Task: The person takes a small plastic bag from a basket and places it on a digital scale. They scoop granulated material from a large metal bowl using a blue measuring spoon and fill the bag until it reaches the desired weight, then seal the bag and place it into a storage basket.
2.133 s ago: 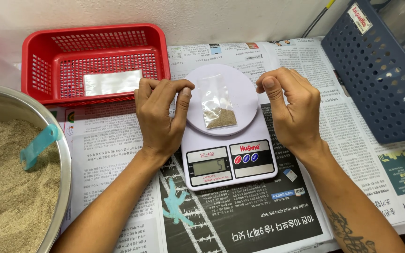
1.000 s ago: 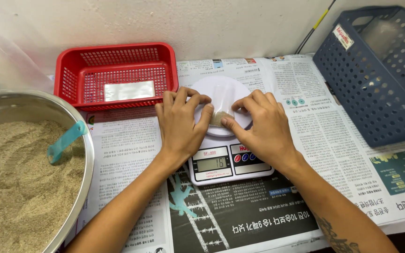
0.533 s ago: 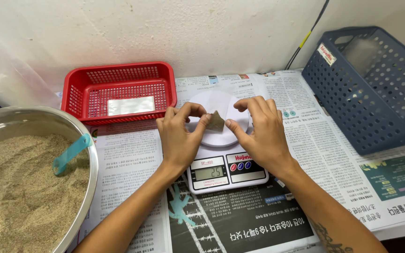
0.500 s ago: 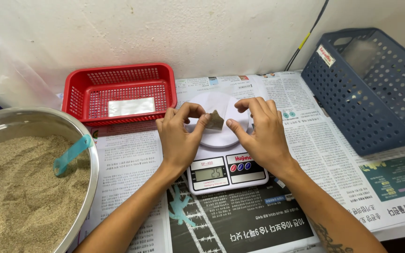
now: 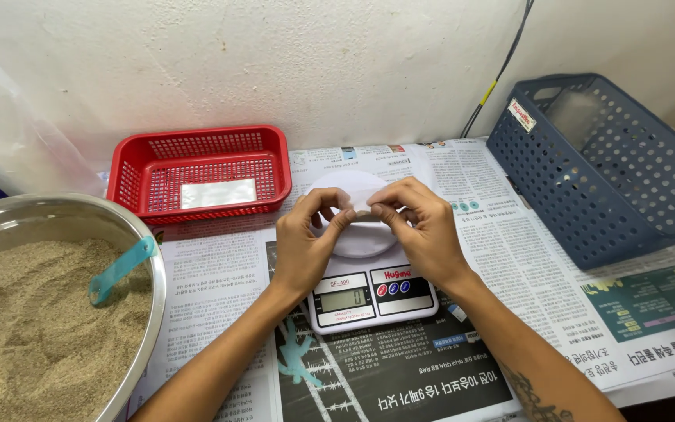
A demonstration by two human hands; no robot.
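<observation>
A small clear bag (image 5: pixel 358 208) is being pinched between both hands just above the white kitchen scale (image 5: pixel 365 277), so it's lifted off the round platform. The left hand (image 5: pixel 306 242) is pressed onto its left edge, the right hand (image 5: pixel 419 227) onto its right, fingertips nearly touching. Behind-left of the scale a red basket (image 5: pixel 197 168) is seen, far left a metal bowl (image 5: pixel 146 258) of grain with a teal scoop (image 5: pixel 121 268) stuck in, right a blue basket (image 5: pixel 611 168). The surface is covered with newspaper (image 5: pixel 212 289).

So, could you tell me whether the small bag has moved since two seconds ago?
Yes. The bag then lay flat on the scale plate; now both hands hold it lifted above the plate.
</observation>
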